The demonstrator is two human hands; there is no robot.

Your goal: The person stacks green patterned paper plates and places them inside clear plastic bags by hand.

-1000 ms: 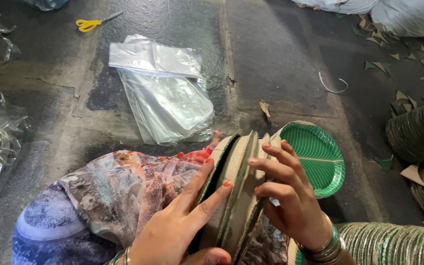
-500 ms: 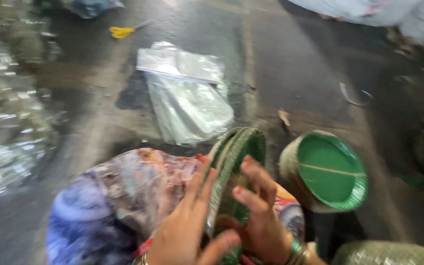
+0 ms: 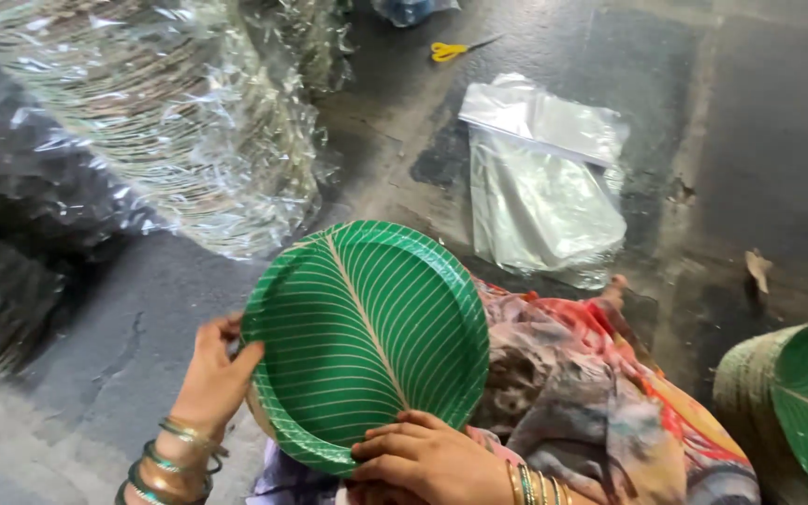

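The left hand (image 3: 212,374) is in the lower left of the frame, and its fingers curl around the left rim of a green plate (image 3: 367,341), so it is closed on the rim. The right hand (image 3: 432,458) is at the bottom centre; its fingers lie bent over the lower rim of the same plate and press on it, gripping it from below. Both wrists carry bangles (image 3: 175,449). The plate is round, green with pale lines like a leaf and a middle rib, and it is tilted so that its face looks up at the camera. It sits in the centre of the frame, just above the person's lap. Behind its lower left edge a pale rim shows, so more plates may be stacked under it, but I cannot tell how many. To the right of the plate is patterned cloth (image 3: 591,402) in pink, grey and red, touching the plate. In the lower right corner another stack of green plates (image 3: 797,402) lies on its side, apart from the hands. In the upper left is a big bundle wrapped in clear plastic (image 3: 170,122). On the dark floor (image 3: 769,140) in the upper centre lies a flat clear bag (image 3: 540,187), and above it yellow scissors (image 3: 451,50).
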